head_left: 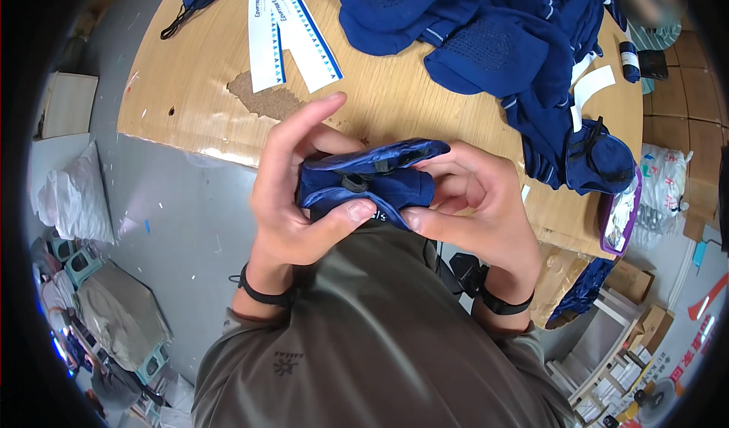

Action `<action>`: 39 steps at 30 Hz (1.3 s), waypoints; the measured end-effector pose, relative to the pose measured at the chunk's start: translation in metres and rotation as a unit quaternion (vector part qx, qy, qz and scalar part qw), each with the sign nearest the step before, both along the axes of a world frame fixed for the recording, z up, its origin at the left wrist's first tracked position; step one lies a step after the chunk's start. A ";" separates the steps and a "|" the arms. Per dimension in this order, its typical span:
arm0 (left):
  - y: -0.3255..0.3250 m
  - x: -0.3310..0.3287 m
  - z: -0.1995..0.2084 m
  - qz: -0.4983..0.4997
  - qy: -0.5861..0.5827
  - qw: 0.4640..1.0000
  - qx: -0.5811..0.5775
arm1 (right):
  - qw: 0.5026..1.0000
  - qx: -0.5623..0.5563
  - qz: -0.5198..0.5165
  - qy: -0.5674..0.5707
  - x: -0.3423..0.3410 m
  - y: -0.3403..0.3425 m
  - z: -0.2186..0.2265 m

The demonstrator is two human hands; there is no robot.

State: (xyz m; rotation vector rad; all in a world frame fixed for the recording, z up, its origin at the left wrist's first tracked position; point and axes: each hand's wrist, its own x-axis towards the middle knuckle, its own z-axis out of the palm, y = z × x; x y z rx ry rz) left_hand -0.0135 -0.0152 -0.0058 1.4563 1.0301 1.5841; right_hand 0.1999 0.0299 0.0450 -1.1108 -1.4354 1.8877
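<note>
Between my two hands, close to my body, is a small shiny blue drawstring pouch with a black cord at its opening. A folded navy cloth piece sits between its two sides and sticks out at the right. My left hand grips the pouch's left end, thumb on the near side and index finger raised off it. My right hand pinches the right end with thumb and fingers. How deep the cloth sits in the pouch is hidden.
The wooden table has a chipped surface patch. White printed card strips lie at the far left. Navy knit garments are heaped at the far right. Another blue drawstring pouch and a purple tray are at the right edge.
</note>
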 end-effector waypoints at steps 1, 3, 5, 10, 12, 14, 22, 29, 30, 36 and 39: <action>0.000 0.001 -0.002 -0.001 0.004 1.000 0.005 | 1.000 0.006 0.002 -0.025 -0.002 0.002 0.003; 0.001 0.001 -0.002 0.007 -0.005 1.000 0.001 | 0.999 0.017 -0.022 -0.021 -0.009 -0.001 0.002; 0.001 0.001 -0.001 0.015 -0.014 1.000 -0.002 | 0.998 0.029 -0.045 -0.017 -0.014 -0.003 0.004; 0.002 0.000 -0.003 0.020 -0.071 0.997 -0.030 | 0.981 0.172 -0.066 -0.057 -0.015 -0.006 0.001; 0.002 0.000 -0.002 0.018 -0.082 0.996 -0.041 | 0.978 0.194 -0.049 -0.058 -0.012 -0.003 0.000; 0.004 0.000 -0.001 0.013 -0.093 0.994 -0.050 | 0.973 0.218 -0.035 -0.060 -0.011 0.001 -0.002; 0.004 -0.004 -0.002 -0.015 -0.106 0.993 -0.043 | 0.990 0.141 0.000 0.030 -0.014 0.007 -0.014; 0.003 0.000 0.017 -0.029 -0.207 0.971 -0.115 | 0.985 0.169 0.006 -0.011 -0.014 0.005 -0.010; 0.004 -0.009 0.016 -0.063 -0.192 0.971 -0.124 | 0.979 0.204 0.007 -0.028 -0.014 0.005 -0.010; 0.009 0.001 0.019 0.036 -0.187 0.963 -0.188 | 0.977 0.195 -0.018 -0.082 -0.011 -0.004 -0.013; 0.007 -0.002 0.012 0.027 -0.170 0.964 -0.200 | 0.968 0.223 -0.017 -0.111 -0.007 -0.004 -0.008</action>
